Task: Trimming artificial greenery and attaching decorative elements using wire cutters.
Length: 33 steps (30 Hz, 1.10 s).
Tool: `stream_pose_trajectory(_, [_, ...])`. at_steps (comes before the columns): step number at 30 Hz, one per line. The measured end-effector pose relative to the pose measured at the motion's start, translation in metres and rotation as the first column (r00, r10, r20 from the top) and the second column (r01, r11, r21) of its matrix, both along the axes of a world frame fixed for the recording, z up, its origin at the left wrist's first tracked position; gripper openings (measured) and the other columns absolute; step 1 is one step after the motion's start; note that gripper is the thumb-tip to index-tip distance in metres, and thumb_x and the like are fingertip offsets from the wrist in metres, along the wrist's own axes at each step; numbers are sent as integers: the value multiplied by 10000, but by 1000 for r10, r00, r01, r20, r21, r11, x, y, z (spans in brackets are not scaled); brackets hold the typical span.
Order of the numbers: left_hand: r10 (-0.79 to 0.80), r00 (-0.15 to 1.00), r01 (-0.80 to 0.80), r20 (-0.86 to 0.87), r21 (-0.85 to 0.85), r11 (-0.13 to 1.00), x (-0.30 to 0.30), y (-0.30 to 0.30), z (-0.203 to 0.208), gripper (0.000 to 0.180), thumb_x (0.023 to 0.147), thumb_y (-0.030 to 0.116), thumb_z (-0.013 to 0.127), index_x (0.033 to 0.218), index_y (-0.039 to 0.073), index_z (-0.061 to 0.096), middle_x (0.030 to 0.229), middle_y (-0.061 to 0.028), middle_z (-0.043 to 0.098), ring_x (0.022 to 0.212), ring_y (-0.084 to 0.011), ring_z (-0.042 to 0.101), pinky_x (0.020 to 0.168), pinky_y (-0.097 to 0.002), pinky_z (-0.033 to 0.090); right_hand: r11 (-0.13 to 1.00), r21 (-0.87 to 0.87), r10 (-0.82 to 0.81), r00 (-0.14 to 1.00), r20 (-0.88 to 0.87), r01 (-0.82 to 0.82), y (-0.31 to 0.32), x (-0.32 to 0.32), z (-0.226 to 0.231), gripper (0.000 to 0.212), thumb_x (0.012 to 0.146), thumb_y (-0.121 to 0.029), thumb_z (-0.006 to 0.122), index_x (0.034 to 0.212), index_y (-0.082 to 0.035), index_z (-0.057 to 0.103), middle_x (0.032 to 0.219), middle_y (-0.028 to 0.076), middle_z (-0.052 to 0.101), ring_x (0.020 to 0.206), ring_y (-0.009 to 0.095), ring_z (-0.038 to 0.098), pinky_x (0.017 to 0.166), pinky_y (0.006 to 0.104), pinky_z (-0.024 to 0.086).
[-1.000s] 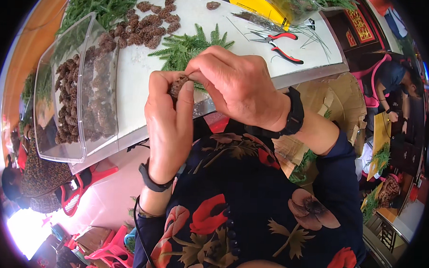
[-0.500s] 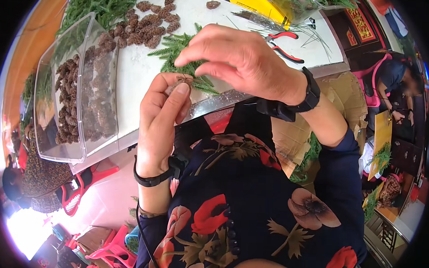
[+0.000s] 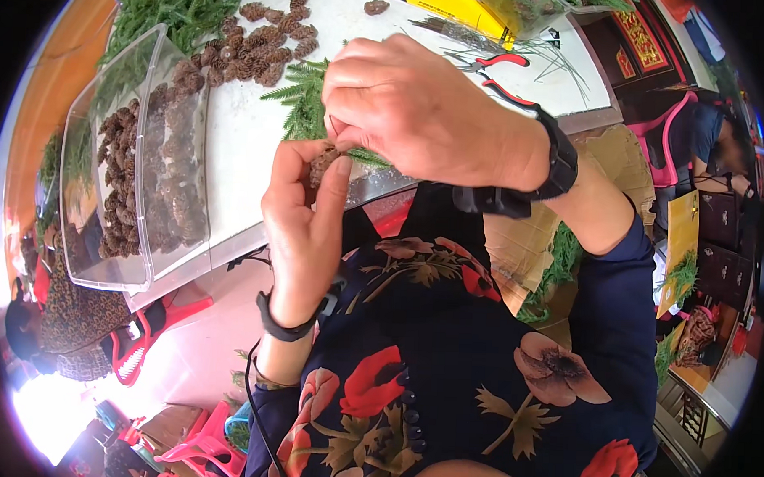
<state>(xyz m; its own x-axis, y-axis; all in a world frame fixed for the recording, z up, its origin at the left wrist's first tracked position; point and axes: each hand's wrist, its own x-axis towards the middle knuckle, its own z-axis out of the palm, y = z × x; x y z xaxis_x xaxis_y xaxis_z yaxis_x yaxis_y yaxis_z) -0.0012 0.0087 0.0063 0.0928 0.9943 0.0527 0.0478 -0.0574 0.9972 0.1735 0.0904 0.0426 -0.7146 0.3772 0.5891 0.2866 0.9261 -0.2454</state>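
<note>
A small brown pine cone (image 3: 322,164) is gripped between the thumb and fingers of my left hand (image 3: 303,223), over the front edge of the white table (image 3: 234,149). My right hand (image 3: 433,114) is closed in a pinch right at the cone's top; whatever its fingertips hold is hidden. Behind both hands lies a green artificial fir sprig (image 3: 301,105), partly covered by the right hand. Red-and-black handled pliers (image 3: 506,61) lie beyond my right wrist, beside thin dark green wires (image 3: 565,70).
On the left, a clear plastic bin (image 3: 150,264) holds many pine cones. Loose pine cones (image 3: 258,53) are heaped behind it, near piled greenery (image 3: 175,17). A yellow package (image 3: 457,14) lies at the back. Flattened cardboard (image 3: 512,251) is to my right. Another person (image 3: 718,137) sits far right.
My right hand has come down and closed its fingers at the cone's top. My left hand has turned slightly, showing more of the cone.
</note>
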Motion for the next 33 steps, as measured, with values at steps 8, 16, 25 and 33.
stream_pose_trajectory(8, [70,979,-44,191,-138,989,11,2,6,137,950,117,585,1049,23,573,711,22,527,575,-23,400,503,-176,288,620,-780,-439,862,-253,87,-45,-3,-30,197,870,-164,690,1006,-32,638,852,-12,605,666,60,529,561,215,401])
stream_pose_trajectory(16, [60,996,-57,61,-39,998,18,-8,-1,164,911,71,637,1040,0,566,804,12,587,647,-34,483,573,-191,400,179,-945,-604,728,-325,-273,-64,-7,-27,162,918,-137,642,1034,-23,643,788,-58,577,602,5,421,530,171,323])
stream_pose_trajectory(25, [-41,948,98,-315,169,981,16,-12,12,190,870,46,653,1051,3,617,803,-63,622,655,-102,527,582,-223,417,172,-895,-731,556,-396,-411,-100,17,-40,101,922,-113,619,978,-29,619,885,-19,576,657,18,430,553,171,319])
stream_pose_trajectory(33, [297,789,6,-537,490,872,1,76,26,136,885,122,624,954,14,668,840,-101,640,709,-212,594,630,-311,456,133,-906,-762,543,-353,-401,-112,48,-49,99,919,-115,619,971,-30,612,929,15,583,642,51,433,550,186,322])
